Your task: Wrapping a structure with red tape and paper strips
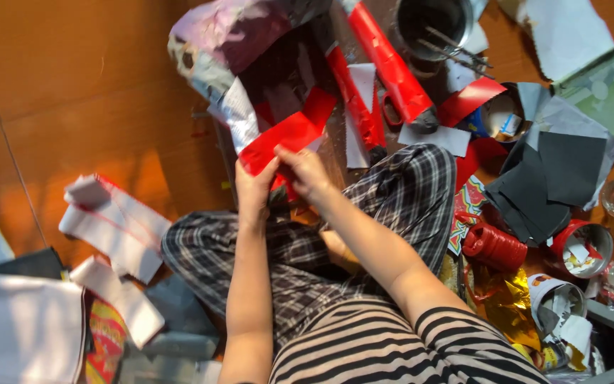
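I sit cross-legged on a wooden floor in plaid trousers [392,192]. Both of my hands hold a piece of red paper [286,135] above my knees. My left hand [254,188] pinches its lower left edge. My right hand [303,171] grips it from the right, fingers curled over the paper's lower part. Just beyond the paper lies a crumpled heap of red, white and silver paper [250,50].
Two red rolled tubes [385,64] lie ahead, beside a metal pot [431,21] with sticks in it. Dark grey sheets [556,178], red cups [580,245] of scraps and gold foil [502,299] crowd the right. White folded papers [111,224] lie on the left.
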